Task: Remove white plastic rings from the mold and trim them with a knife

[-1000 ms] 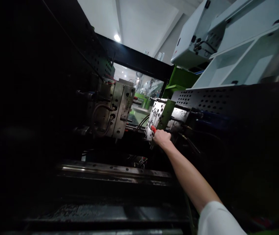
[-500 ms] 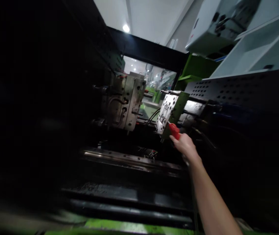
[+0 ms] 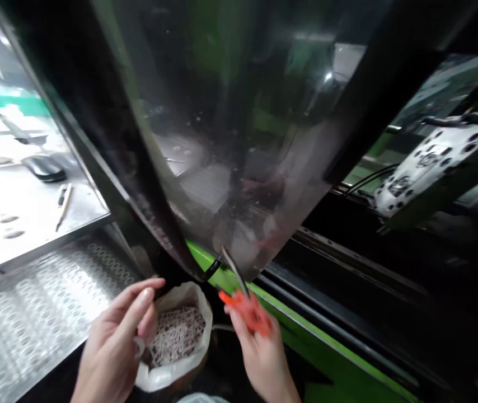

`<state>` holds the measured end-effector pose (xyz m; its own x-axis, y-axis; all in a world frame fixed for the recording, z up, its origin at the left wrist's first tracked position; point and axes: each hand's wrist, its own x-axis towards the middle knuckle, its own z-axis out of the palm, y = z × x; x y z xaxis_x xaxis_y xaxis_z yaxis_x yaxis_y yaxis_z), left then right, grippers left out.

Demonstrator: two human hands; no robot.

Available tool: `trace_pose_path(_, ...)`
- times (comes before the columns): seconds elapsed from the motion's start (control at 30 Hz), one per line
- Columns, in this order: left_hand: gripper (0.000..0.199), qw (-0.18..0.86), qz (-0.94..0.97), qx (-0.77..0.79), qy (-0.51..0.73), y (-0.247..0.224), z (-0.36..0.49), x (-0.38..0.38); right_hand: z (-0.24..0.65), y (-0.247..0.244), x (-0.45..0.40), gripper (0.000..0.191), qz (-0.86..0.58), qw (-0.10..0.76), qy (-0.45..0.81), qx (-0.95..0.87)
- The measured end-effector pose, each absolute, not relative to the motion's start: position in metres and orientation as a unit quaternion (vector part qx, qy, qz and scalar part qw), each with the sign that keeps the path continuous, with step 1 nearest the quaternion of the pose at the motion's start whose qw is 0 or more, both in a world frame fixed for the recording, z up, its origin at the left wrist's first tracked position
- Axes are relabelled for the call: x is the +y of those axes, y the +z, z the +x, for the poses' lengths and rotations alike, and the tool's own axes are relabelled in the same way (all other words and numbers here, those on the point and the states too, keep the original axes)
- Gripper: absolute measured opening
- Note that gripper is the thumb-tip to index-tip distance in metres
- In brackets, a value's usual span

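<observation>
1. Pulled back from the drilled metal plate since half a second ago: right hand with red-handled tool. View has swung too; plate now sits at far right, well apart from the tool.
2. Tool's long axis runs diagonally: handle low right, slim metal end up and slightly left, away from the wearer. Tip overlaps the clear panel in view; can't tell if touching.
3. Tool is right of the lined bin, over the green ledge. Right hand is clamped round the handle.
4. New in view: left hand, bin of thin pale sticks, pocketed clear tray.
5. Hands apart. Left is by the bin's left edge, fingers part-curled; can't tell if it grips anything.
</observation>
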<state>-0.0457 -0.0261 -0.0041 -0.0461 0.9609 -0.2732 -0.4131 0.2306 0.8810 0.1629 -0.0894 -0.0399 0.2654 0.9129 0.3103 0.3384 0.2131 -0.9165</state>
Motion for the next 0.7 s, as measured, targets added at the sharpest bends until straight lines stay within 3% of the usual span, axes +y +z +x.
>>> trace_pose_path(0.1,0.055,0.724,0.186,0.486,0.453,-0.033,-0.053,-0.044,0.148,-0.049,-0.009,0.036,-0.598,0.534,0.226,-0.554)
trace_pose_path(0.2,0.043,0.769,0.057,0.481,0.417,-0.049,-0.063,-0.051,0.146,-0.072,0.039,0.035,-0.710,0.406,0.241,-0.523)
trace_pose_path(0.3,0.035,0.766,0.049,0.460,0.447,-0.044,-0.069,-0.054,0.150,-0.100,0.045,0.031,-0.758,0.313,0.211,-0.532)
trace_pose_path(0.43,0.037,0.771,0.103,0.423,0.465,-0.024,-0.070,-0.056,0.154,-0.108,0.000,0.040,-0.756,0.351,0.209,-0.512)
trace_pose_path(0.57,0.030,0.791,0.133,0.384,0.457,-0.012,-0.062,-0.058,0.129,-0.060,-0.080,0.027,-0.613,0.437,0.335,-0.566)
trace_pose_path(0.7,0.032,0.822,0.135,0.369,0.412,-0.004,-0.052,-0.062,0.097,0.000,-0.125,0.031,-0.538,0.416,0.187,-0.709)
